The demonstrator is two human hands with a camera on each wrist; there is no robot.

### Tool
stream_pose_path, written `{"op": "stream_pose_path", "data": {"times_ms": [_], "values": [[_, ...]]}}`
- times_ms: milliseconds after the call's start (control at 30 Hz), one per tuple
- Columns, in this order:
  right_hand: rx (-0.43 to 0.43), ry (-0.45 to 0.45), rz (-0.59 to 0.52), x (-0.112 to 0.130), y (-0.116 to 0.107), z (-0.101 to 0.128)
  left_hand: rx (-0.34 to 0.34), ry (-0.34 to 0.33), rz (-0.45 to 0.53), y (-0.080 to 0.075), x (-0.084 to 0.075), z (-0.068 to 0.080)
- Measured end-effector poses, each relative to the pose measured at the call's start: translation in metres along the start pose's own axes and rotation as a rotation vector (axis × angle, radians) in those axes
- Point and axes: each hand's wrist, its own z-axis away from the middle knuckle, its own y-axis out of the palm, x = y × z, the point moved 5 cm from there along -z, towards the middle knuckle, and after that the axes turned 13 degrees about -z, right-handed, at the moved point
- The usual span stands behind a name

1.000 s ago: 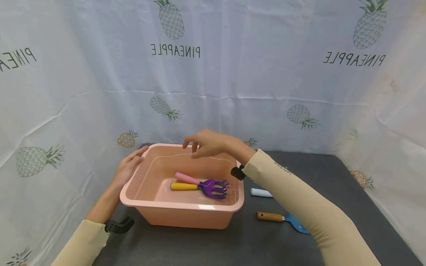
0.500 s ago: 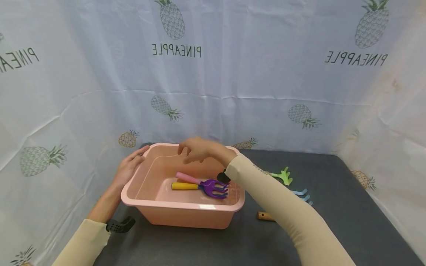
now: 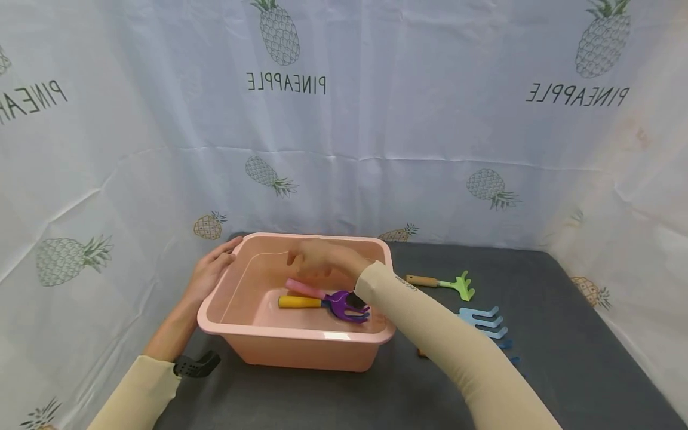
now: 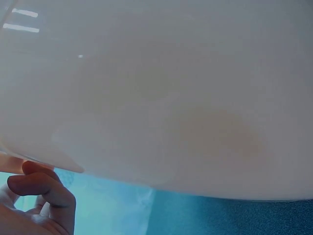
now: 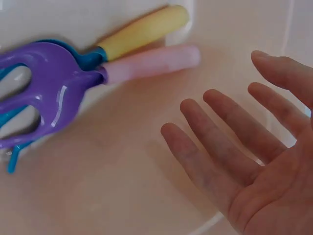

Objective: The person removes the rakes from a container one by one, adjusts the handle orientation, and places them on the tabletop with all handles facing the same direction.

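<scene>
A pink plastic basin (image 3: 279,352) stands on the dark table. At its left rim, my left hand (image 3: 206,275) holds on with bent fingers, which show in the left wrist view below the basin's pale wall. Inside the basin lie a pink-handled purple hand fork (image 5: 58,88) and, partly beneath it, a blue-headed tool with a yellow handle (image 3: 298,302). Reaching over the far rim's side into the basin is my right hand (image 3: 314,258), its fingers spread and holding nothing. In the right wrist view its fingertips point toward the pink handle (image 5: 151,63), apart from it.
Right of the basin lie a green hand rake (image 3: 462,286) with a wooden handle and a light blue rake (image 3: 478,318). Dark blue tines (image 3: 505,344) show beyond the right sleeve (image 3: 430,325), which hides other parts. A pineapple-print curtain (image 3: 355,119) surrounds the table.
My right hand has moved left and lower into the basin, its arm swinging left and uncovering the green and light blue rakes. My left hand stays at the rim.
</scene>
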Motion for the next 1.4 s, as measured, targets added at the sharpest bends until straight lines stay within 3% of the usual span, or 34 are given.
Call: {"op": "stream_pose_path", "data": {"times_ms": [100,267,633,1033,1400], "values": [[-0.018,0.024,0.014,-0.004,0.006,-0.004,-0.001,-0.004,0.005,0.000,0.000,0.000],[-0.047,0.111,-0.104,-0.013,0.011,-0.010,0.001,0.009,0.010,0.000,0.000,-0.001],[-0.049,-0.030,0.105,-0.015,0.020,-0.018,0.007,0.002,0.006,0.002,-0.003,0.000],[-0.050,-0.061,0.235,-0.015,0.024,-0.021,-0.006,-0.004,-0.002,0.000,-0.004,-0.001],[-0.034,-0.024,0.159,-0.023,0.033,-0.022,-0.006,0.001,0.005,0.000,0.000,0.000]]}}
